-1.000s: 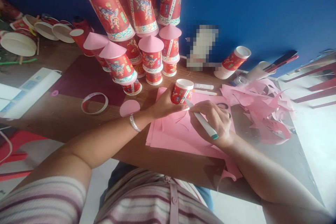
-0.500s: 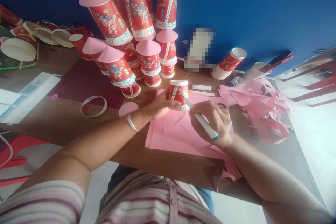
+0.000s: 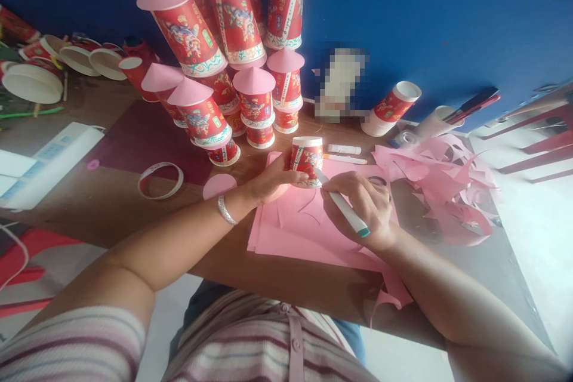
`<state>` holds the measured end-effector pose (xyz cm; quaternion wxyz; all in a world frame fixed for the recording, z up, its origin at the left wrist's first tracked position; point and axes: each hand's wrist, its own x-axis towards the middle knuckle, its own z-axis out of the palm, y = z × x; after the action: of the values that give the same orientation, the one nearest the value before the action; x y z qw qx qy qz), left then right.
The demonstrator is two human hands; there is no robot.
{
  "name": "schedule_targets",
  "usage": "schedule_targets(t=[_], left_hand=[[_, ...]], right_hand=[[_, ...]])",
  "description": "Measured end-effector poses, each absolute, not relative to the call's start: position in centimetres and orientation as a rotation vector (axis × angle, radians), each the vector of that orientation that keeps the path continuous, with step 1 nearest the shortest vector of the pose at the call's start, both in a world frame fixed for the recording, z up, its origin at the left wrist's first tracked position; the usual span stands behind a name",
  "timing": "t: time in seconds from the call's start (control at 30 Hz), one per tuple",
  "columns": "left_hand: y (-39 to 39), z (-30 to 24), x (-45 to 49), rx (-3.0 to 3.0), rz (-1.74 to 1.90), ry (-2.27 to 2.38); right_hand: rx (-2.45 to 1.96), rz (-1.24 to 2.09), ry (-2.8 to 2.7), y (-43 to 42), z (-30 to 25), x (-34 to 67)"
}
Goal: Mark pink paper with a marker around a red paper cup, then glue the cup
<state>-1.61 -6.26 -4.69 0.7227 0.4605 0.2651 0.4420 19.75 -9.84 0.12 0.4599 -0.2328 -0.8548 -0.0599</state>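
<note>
My left hand (image 3: 273, 182) is closed round a small red paper cup (image 3: 307, 155) that stands upside down on a stack of pink paper sheets (image 3: 295, 233). My right hand (image 3: 364, 206) grips a white pen with a green end (image 3: 342, 209), its tip touching the paper at the cup's base. A curved line shows on the pink sheet in front of the cup.
A pile of red cups with pink cone tops (image 3: 233, 54) stands behind. A cut pink disc (image 3: 219, 186) and a tape ring (image 3: 160, 180) lie at the left. Pink paper scraps (image 3: 443, 185) heap up at the right. A glue stick (image 3: 344, 149) and another cup (image 3: 391, 108) lie beyond.
The cup has gone from tilted to standing level on the paper under my left hand. The pen stays at its base.
</note>
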Motion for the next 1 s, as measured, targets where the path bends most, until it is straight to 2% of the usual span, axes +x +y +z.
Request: schedule_targets(t=[1.0], left_hand=[[-6.58, -4.93, -1.55, 1.072, 0.948, 0.658]], right_hand=[[-0.575, -0.170, -2.093, -9.85, -0.02, 19.94]])
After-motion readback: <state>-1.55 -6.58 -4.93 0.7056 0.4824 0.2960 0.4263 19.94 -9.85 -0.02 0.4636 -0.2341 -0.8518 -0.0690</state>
